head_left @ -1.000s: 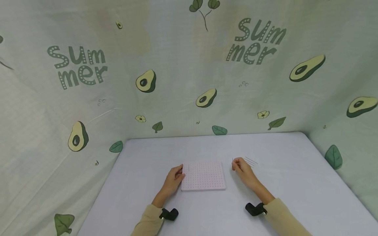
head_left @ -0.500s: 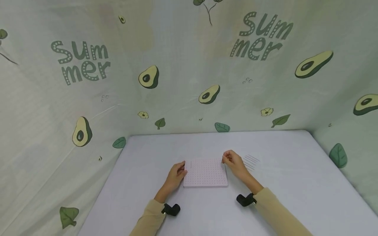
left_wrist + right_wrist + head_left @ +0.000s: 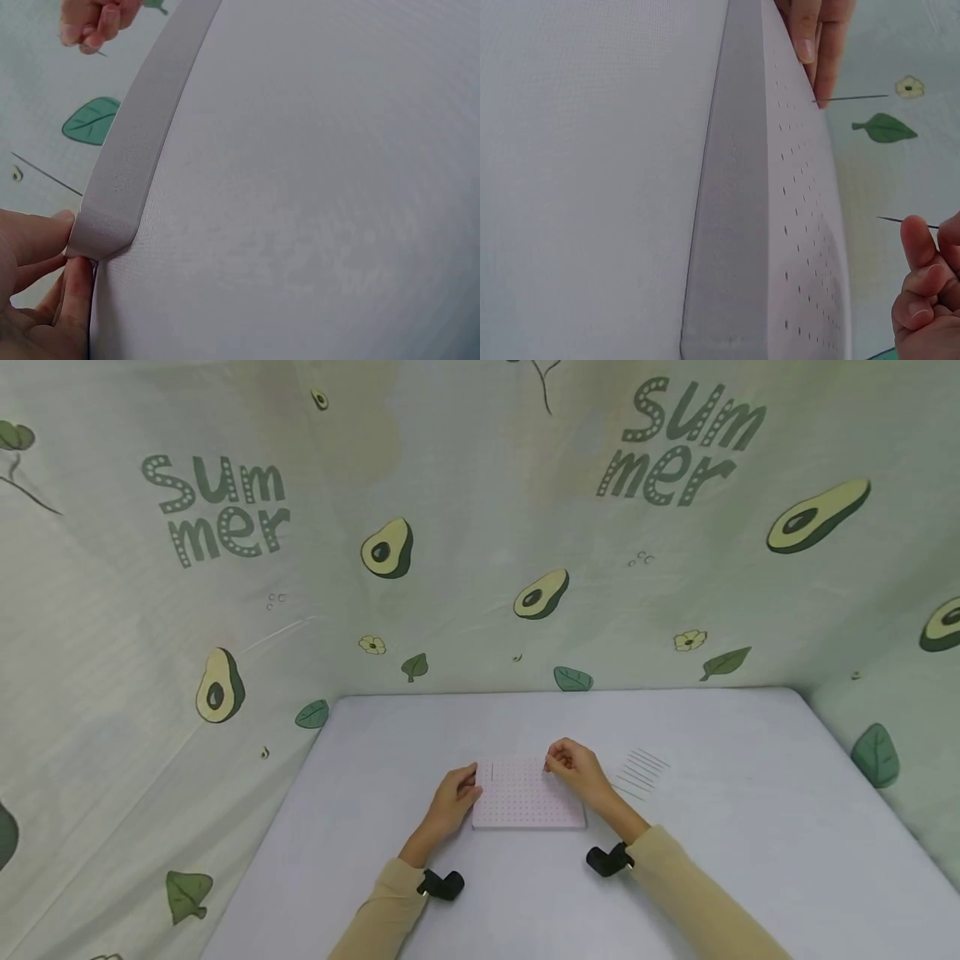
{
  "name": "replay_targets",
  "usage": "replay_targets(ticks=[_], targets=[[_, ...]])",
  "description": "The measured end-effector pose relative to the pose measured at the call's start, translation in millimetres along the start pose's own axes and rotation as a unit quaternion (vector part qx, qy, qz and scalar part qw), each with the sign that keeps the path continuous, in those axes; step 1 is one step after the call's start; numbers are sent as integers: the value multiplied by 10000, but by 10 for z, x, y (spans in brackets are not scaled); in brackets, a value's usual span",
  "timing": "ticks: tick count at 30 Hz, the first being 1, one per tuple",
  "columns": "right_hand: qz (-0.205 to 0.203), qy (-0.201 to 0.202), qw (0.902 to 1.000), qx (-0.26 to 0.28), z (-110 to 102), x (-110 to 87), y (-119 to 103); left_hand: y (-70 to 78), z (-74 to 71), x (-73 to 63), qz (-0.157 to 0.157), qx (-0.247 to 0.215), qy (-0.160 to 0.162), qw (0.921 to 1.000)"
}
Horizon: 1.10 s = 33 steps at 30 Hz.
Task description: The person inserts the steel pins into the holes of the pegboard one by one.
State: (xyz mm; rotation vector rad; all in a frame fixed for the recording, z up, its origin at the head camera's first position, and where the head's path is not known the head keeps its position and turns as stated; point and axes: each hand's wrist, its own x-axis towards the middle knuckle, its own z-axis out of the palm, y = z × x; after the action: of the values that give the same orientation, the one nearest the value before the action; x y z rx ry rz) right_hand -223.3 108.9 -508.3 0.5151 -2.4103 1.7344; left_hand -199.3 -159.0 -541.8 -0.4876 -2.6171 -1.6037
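A pale pink board with rows of small holes [image 3: 517, 810] lies on the table. My left hand [image 3: 452, 797] holds its left edge; in the left wrist view, thumb and fingers pinch the board's corner [image 3: 112, 221]. One thin needle [image 3: 492, 772] stands upright near the board's far left corner, also plain in the right wrist view as a dark needle [image 3: 851, 98]. My right hand [image 3: 581, 772] is over the far right part of the board, pinching another needle [image 3: 888, 219] between thumb and fingertip. Its pointed end is apart from the holes.
Several loose needles [image 3: 642, 768] lie in a slanted row on the white table [image 3: 720, 827], right of the board. A printed cloth [image 3: 465, 485] hangs behind and at the sides. Both wrists carry small black cameras [image 3: 442, 885].
My right hand has moved left with the needle, from beside the loose row to over the board. My left hand stays at the board's edge. The head view has shifted slightly.
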Motion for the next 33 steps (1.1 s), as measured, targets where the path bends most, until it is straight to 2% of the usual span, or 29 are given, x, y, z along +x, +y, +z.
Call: replay_targets(ticks=[5,12,19,28,33], targets=[[-39,-66,9999,-74,113,40,17,-39,20,2,-96,63,-39,9999],[-61,-133,9998,112,256,115,-15,-44,19,26,17,75,-15,10000],[-181,-289,9994,40,399,186,-37,-16,1,49,109,-13,22,9999],[-128,-388,9990,-168,571,156,-34,-63,17,33,69,-71,40,9999],[-128,-395,9986,-314,601,161,-19,241,-48,-20,234,-107,29,9997]])
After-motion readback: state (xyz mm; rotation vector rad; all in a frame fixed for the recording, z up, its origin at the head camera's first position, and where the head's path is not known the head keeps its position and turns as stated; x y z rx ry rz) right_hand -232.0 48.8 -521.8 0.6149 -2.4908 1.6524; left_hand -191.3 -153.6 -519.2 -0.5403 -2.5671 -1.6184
